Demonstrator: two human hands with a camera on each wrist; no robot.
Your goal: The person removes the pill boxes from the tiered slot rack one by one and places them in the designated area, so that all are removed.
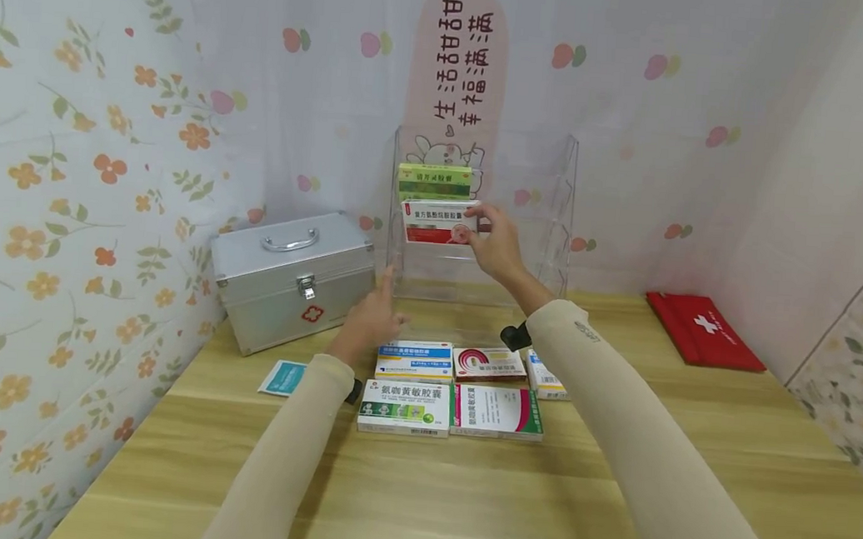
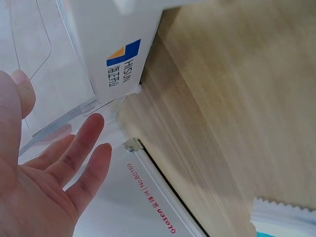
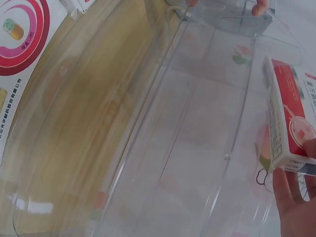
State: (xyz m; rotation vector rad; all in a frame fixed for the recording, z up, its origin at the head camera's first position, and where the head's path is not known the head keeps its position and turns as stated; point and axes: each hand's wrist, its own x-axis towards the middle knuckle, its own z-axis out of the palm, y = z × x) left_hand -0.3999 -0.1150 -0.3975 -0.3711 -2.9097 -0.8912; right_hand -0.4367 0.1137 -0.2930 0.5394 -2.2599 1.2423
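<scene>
My right hand point(image 1: 499, 245) pinches the right end of a white-and-red medicine box point(image 1: 435, 213), fingers above and thumb below. This box stands upright at the middle level of a clear tiered rack point(image 1: 476, 283), just below and in front of a green medicine box point(image 1: 434, 188). In the right wrist view the fingers hold the end of the medicine box point(image 3: 289, 111). Near the rack's lower left corner is my left hand point(image 1: 370, 322), holding nothing. The left wrist view shows its fingers point(image 2: 84, 140) apart, close to the clear plastic.
Several medicine boxes point(image 1: 405, 408) lie in two rows before the rack. A silver first-aid case point(image 1: 292, 272) stands left, close to my left hand, with a teal-and-white packet point(image 1: 283, 378) in front of it. A red pouch point(image 1: 701, 330) lies on the wooden table point(image 1: 460, 505) at right.
</scene>
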